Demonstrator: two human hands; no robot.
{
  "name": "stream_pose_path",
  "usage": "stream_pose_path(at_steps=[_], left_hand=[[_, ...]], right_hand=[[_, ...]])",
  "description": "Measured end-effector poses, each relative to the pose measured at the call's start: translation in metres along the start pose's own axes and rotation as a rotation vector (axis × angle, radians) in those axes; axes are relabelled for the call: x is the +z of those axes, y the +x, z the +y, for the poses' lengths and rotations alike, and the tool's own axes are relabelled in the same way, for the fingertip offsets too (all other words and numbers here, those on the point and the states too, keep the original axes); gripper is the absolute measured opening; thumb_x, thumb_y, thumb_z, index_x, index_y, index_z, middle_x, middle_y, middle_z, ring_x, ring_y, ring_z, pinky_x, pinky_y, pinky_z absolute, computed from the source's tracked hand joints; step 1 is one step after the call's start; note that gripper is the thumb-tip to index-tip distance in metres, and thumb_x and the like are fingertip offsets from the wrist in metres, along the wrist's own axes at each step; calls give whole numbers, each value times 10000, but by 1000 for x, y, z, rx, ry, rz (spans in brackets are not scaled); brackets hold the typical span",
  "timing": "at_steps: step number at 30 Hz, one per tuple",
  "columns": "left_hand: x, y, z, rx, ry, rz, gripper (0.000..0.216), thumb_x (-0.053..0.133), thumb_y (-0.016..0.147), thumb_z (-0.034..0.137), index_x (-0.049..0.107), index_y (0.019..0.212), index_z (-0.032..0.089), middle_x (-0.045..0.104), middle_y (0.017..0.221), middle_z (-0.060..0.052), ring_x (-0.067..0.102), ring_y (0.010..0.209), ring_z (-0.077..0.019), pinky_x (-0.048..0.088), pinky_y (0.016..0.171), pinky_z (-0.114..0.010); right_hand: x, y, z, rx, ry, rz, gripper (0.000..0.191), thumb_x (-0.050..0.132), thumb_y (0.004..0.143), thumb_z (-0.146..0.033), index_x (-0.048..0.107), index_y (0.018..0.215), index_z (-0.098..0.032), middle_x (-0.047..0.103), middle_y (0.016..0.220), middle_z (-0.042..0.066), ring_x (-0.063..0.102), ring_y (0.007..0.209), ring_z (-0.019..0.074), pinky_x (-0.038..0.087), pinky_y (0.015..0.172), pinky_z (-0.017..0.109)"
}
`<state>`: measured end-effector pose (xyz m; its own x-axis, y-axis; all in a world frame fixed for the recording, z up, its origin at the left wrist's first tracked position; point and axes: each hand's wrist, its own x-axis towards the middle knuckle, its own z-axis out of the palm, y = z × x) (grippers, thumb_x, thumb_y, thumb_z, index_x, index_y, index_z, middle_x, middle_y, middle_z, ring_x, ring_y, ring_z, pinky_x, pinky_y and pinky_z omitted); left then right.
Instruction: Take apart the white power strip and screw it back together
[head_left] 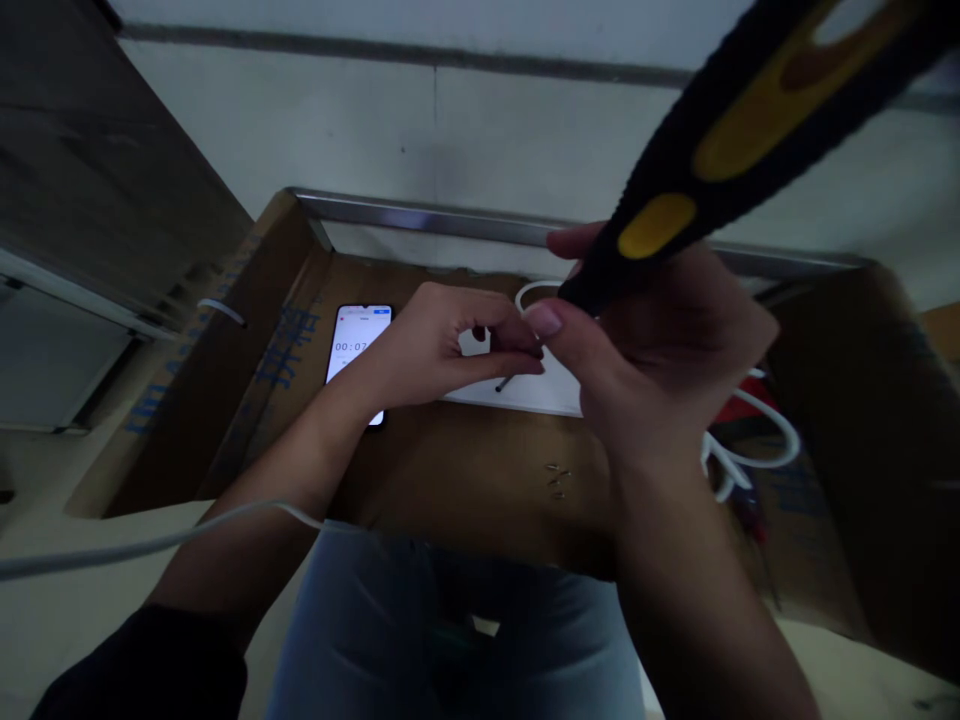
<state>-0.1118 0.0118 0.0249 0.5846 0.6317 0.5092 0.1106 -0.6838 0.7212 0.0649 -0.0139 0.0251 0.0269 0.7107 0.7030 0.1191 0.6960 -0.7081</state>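
Observation:
My right hand point(660, 340) grips a screwdriver point(675, 170) with a thick black and yellow handle that rises toward the upper right. Its thin shaft slants down to the left, and the dark tip shows just below my left hand point(465, 340). The thumb and fingers of that hand are pinched together around the shaft; whether they also hold something small is hidden. Beneath both hands lies a flat white piece point(525, 393), partly covered by them. Several small screws point(556, 480) are scattered on the cardboard nearer to me.
An open cardboard box point(450, 470) with raised side flaps forms the work surface. A phone point(364, 330) showing a running timer lies at left, partly under my left wrist. Looped white cable point(780, 440) and a red item point(742, 403) sit at right. Another white cable point(150, 548) crosses my left forearm.

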Motion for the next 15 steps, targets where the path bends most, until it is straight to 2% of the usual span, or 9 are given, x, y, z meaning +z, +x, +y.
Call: stream_pose_path(at_steps=[3,7,11,13,15], left_hand=[[4,-1,-2,-22,34,50,182,776,892,315,704,808,171,725,779,12,651,731,-98,485,709,-220],[4,-2,-2,-30,56,66,186,763,902,360,721,874,181,726,787,-1,646,733,-108,484,705,-236],[-1,-1,1,8,50,-31,117,674,963,296,741,968,200,771,935,-34,691,850,-125,518,793,-245],[-2,0,2,7,40,-45,110,662,970,277,744,980,204,774,945,-33,699,860,-125,520,800,-240],[-2,0,2,4,31,-27,105,684,956,291,740,944,202,766,909,-21,695,830,-121,514,768,-233]], right_hand=[[1,2,4,-28,43,41,489,875,660,-266,695,1114,-257,658,1106,-9,639,945,69,523,799,203],[4,3,8,-58,94,34,457,788,762,-238,660,1195,-302,652,1117,-31,674,942,70,591,863,247],[5,2,6,-39,104,11,344,696,864,-290,655,1205,-272,634,1249,-11,680,953,67,597,878,245],[5,1,3,-6,94,-7,311,641,911,-336,649,1220,-298,622,1278,-19,676,963,66,585,855,235],[4,1,1,33,68,-35,340,673,888,-376,660,1226,-341,610,1301,-29,661,1031,78,556,835,222]])
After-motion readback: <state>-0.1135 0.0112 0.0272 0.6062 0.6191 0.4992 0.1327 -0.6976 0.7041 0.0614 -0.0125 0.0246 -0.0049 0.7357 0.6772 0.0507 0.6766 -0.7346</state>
